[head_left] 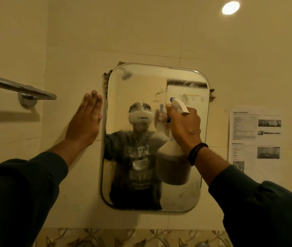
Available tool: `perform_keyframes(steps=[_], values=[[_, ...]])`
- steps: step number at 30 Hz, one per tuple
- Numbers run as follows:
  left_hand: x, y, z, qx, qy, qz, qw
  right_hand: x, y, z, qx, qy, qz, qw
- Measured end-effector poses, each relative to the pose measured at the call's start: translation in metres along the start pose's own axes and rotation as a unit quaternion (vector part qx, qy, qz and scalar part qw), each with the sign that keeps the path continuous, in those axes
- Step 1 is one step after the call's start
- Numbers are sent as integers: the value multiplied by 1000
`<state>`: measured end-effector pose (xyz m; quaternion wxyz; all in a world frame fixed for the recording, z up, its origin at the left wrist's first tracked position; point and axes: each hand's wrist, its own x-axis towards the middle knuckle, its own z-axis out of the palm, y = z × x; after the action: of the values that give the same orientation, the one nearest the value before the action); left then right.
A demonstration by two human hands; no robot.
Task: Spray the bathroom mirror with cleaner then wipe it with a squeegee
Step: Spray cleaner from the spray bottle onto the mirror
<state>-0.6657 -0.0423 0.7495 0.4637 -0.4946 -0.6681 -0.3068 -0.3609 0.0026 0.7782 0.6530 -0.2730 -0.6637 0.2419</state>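
A rounded rectangular mirror [141, 82] hangs on the cream tiled wall, misted and speckled with dark spots. My right hand [184, 129] grips the neck of a white spray bottle [172, 166] in front of the mirror's right half, nozzle pointing left at the glass; brownish liquid fills its lower body. My left hand [86, 120] lies flat, fingers together, on the wall just left of the mirror's edge. No squeegee is in view.
A chrome towel bar [18, 88] juts from the wall at the left. Printed sheets of paper [255, 138] are stuck to the wall right of the mirror. A leaf-patterned tile border [124, 237] runs below. A ceiling light [230, 8] glows at top right.
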Motion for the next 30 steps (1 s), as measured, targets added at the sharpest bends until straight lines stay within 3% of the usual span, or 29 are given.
perform_keyframes(steps=[17, 25, 30], values=[[1, 0, 1, -3, -7, -4, 1000, -11, 41, -56, 1, 74, 10, 997], [-1, 3, -1, -17, -6, -8, 1000, -27, 63, -62, -26, 24, 12, 999], [-1, 8, 1, -41, 6, -21, 999, -27, 70, -55, -19, 36, 25, 999]])
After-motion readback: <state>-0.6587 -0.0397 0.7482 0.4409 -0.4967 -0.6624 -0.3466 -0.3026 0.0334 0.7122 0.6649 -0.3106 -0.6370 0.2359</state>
